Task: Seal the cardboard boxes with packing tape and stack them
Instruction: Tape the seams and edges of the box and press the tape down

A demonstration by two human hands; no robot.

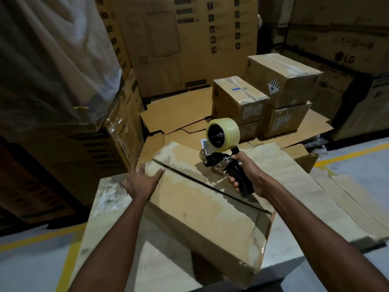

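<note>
— Where is the box being worked on?
— The cardboard box (200, 197) lies dead centre, turned corner-on. Its two top flaps are folded down, and the seam between them shows as a dark open line.
— And the hands?
— The right hand (248, 173), at 2 o'clock of the box, has its fingers wrapped round the black handle of a tape dispenser (212, 160). The dispenser carries a roll of clear tape (226, 131) standing upright. Its nose sits over the far flap, but I can't tell whether it touches. The left hand (141, 180) lies at 10 o'clock on the box's far corner, palm down, fingers straight and spread, holding nothing.
— What is the box standing on?
— A bigger pale carton (105, 207), scuffed white on top, which shows at 9 and 6 o'clock. Below that is grey floor (31, 270) marked with yellow lines (347, 153).
— And the room?
— It's a storage space. Flattened cardboard (174, 114) covers the floor at 12 o'clock, and more flat sheets (347, 207) lie at 3. Tall printed cartons (189, 49) wall it in at 12. There's an LG carton (336, 49) at 2 and a plastic-wrapped stack (52, 60) at 10.
— Counts?
— One dispenser, one roll, two hands and one untaped box. Four sealed boxes (240, 95) stand at 1 o'clock in two stacks of two, side by side.
</note>
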